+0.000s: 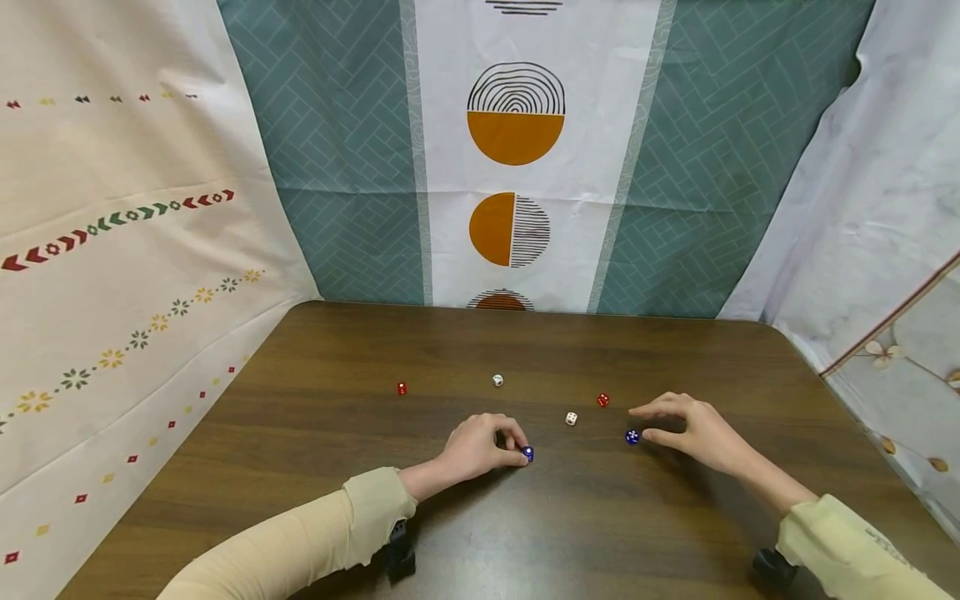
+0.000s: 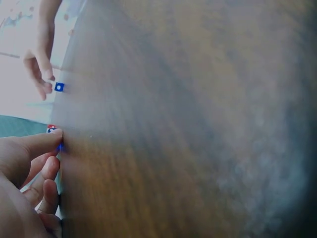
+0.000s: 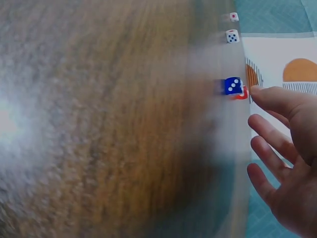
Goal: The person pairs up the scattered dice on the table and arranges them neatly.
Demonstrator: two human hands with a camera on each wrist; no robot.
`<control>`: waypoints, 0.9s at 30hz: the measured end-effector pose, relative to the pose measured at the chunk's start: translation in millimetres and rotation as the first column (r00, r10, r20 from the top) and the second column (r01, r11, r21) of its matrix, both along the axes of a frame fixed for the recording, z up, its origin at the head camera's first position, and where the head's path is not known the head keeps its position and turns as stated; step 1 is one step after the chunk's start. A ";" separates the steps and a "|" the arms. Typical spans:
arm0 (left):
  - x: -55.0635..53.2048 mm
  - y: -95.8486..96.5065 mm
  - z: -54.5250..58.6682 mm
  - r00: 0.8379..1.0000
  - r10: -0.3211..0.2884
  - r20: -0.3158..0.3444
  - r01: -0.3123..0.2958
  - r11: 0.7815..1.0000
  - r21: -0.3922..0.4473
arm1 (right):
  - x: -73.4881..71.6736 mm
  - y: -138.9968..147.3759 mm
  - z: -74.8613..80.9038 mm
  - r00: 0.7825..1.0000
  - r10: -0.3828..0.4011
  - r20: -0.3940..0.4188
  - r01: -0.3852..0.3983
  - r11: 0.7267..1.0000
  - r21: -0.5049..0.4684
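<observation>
My left hand (image 1: 480,447) pinches a blue die (image 1: 528,453) between thumb and fingertips, low at the middle of the table. In the left wrist view the fingers mostly cover that die. On the right, my right hand (image 1: 701,429) has its fingers extended and apart, holding nothing. Just left of its thumb lies a second blue die (image 1: 632,437), which shows three white dots in the right wrist view (image 3: 233,86). Between the two hands are a white die (image 1: 572,419) and, farther back, a red die (image 1: 603,400).
Another white die (image 1: 498,380) lies beyond the left hand, and another red die (image 1: 402,388) farther left. The brown wooden table (image 1: 337,350) ends at a patterned curtain (image 1: 345,167) behind. Light cloths hang along both sides.
</observation>
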State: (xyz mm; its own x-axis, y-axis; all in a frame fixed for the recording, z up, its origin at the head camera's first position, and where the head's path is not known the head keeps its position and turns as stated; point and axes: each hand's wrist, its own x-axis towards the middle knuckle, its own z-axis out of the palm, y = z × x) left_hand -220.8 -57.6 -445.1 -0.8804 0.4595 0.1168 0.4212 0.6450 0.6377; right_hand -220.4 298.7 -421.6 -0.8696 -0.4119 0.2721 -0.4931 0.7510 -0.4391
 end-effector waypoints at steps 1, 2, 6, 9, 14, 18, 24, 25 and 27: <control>0.0 -0.1 0.0 1.000 0.000 0.000 0.000 1.000 0.000 | -0.2 0.0 -1.2 1.000 0.004 0.005 -0.004 1.000 0.003; 0.0 -0.2 0.1 1.000 0.000 0.000 0.000 1.000 0.001 | -0.4 -0.1 -2.4 1.000 0.009 0.008 -0.009 1.000 0.005; 0.0 -0.4 -0.2 1.000 0.001 -0.002 -0.001 1.000 0.003 | -0.5 -1.0 -6.2 0.999 0.031 0.026 -0.031 1.000 -0.002; 0.3 -0.4 0.1 1.000 0.002 -0.003 -0.002 1.000 0.000 | -0.3 -2.2 -7.9 0.998 0.036 0.046 -0.035 0.999 -0.014; 1.1 -0.7 0.8 1.000 0.003 -0.001 -0.003 1.000 0.001 | -0.1 -4.2 -10.6 0.998 0.031 0.056 -0.029 0.999 -0.033; 1.4 -0.8 1.1 1.000 0.002 0.001 -0.002 1.000 0.004 | -0.7 -6.0 -13.1 0.999 0.034 0.040 -0.033 0.999 -0.040; 1.4 -0.7 0.9 1.000 0.001 -0.004 -0.001 1.000 0.006 | -2.2 -8.9 -16.5 0.999 0.018 0.034 -0.016 0.999 -0.044; 1.3 -0.7 0.8 1.000 0.001 -0.005 -0.001 1.000 0.006 | -2.5 -9.6 -17.2 0.999 0.014 0.033 -0.012 0.999 -0.048; 1.3 -0.7 0.7 1.000 -0.001 -0.008 0.001 1.000 0.007 | -3.0 -11.2 -18.4 1.000 0.005 0.029 -0.003 0.999 -0.054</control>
State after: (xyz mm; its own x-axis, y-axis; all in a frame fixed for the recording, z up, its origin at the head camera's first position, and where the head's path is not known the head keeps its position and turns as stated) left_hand -219.5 -58.4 -444.4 -0.8792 0.4594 0.1266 0.4265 0.6403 0.6388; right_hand -223.4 287.5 -440.0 -0.8757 -0.4009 0.2690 -0.4828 0.7237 -0.4931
